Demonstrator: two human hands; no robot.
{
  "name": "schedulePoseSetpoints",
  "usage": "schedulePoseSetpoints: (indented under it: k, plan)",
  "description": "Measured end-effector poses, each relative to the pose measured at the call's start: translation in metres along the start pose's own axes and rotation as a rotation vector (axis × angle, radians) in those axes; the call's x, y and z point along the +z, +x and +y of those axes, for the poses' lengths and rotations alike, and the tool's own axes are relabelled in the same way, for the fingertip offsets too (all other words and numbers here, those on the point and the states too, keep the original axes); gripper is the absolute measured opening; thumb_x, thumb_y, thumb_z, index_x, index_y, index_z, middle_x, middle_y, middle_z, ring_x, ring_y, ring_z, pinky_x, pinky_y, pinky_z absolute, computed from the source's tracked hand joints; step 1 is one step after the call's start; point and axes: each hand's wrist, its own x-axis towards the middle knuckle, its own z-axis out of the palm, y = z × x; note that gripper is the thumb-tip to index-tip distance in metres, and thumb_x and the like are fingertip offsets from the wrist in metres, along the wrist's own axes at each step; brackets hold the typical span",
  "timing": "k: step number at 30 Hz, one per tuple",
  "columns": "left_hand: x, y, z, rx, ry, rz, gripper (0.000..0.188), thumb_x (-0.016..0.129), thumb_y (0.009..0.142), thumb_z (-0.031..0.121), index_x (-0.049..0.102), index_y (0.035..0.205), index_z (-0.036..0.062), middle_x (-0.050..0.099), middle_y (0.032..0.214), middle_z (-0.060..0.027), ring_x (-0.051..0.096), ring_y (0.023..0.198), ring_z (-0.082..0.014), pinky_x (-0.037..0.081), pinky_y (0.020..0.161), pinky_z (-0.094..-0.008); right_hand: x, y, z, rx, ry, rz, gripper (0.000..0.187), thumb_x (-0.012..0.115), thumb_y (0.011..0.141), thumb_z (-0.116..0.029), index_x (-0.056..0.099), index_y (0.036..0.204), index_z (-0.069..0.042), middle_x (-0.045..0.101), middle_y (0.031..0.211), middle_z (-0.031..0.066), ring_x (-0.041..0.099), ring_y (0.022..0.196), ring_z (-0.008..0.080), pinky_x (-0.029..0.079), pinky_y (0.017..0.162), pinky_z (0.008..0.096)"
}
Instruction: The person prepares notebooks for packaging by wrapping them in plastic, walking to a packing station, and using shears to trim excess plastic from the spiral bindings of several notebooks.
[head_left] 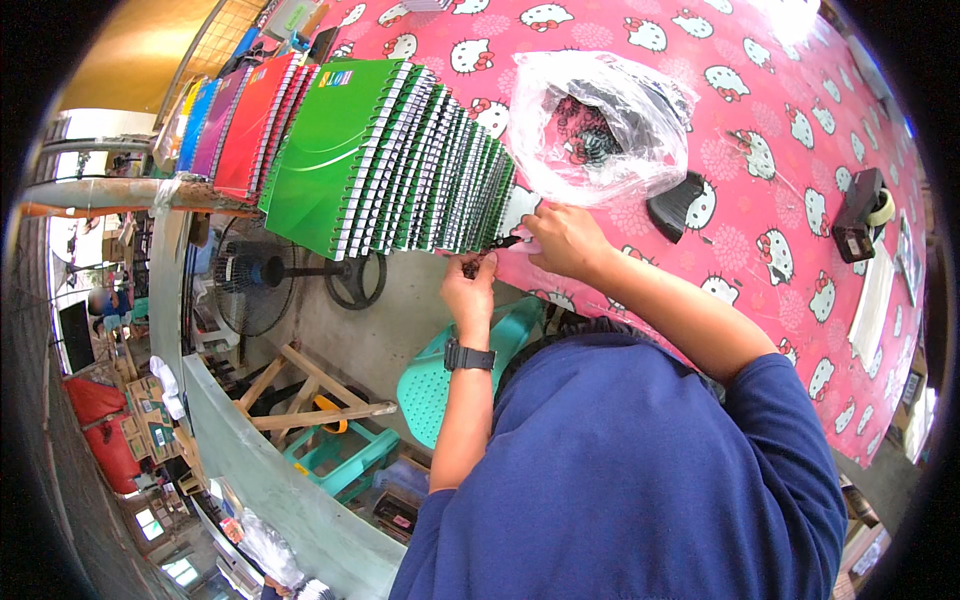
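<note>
Pink patterned tabletop (737, 205), glossy green spiral-bound notebooks (390, 165) in overlapping row, hands (566, 240) close together, grip unclear

exposure: bright, daylight-like | glare: white burn-out at tabletop's (740, 210) top-right edge; shiny highlights on clear plastic bag (655, 150) | shadow: dimmer beneath the tabletop, around the fan (255, 272) | focus: centre fairly crisp, far-left background soft, partly washed out | lens: strong fisheye bending toward rim, corners black
</note>
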Motion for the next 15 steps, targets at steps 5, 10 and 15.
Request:
schedulePoseSetpoints:
  k: [5, 10, 15]
  plan:
    - [-0.007, -0.002, 0.003, -0.055, -0.063, -0.042, 0.020, 0.070, 0.080, 0.014, 0.057, 0.087, 0.0014, 0.057, 0.064, -0.0004, 0.049, 0.050, -0.0053, 0.036, 0.041, -0.0199, -0.014, 0.003, -0.002, 0.141, 0.121, -0.229, 0.041, 0.070, 0.062, -0.024, 0.061, 0.099, -0.007, 0.060, 0.086, 0.0112, 0.059, 0.087, 0.0300, 0.048, 0.079, 0.0406]
    - [-0.012, -0.003, 0.002, -0.049, -0.084, -0.103, 0.018, 0.068, 0.080, 0.013, 0.057, 0.089, 0.0023, 0.057, 0.065, -0.0009, 0.050, 0.051, -0.0058, 0.037, 0.041, -0.0202, -0.011, -0.008, -0.005, -0.003, -0.144, 0.007, 0.040, 0.070, 0.064, -0.027, 0.061, 0.098, -0.008, 0.060, 0.095, 0.0111, 0.056, 0.097, 0.0269, 0.044, 0.082, 0.0397]
    - [-0.010, -0.002, 0.001, 0.049, 0.111, -0.082, 0.019, 0.069, 0.079, 0.015, 0.061, 0.088, 0.0001, 0.061, 0.068, -0.0047, 0.055, 0.057, -0.0119, 0.044, 0.051, -0.0261, -0.006, -0.005, -0.007, -0.018, -0.217, 0.016, 0.037, 0.069, 0.066, -0.028, 0.062, 0.096, -0.007, 0.060, 0.097, 0.0109, 0.055, 0.100, 0.0259, 0.043, 0.083, 0.0375]
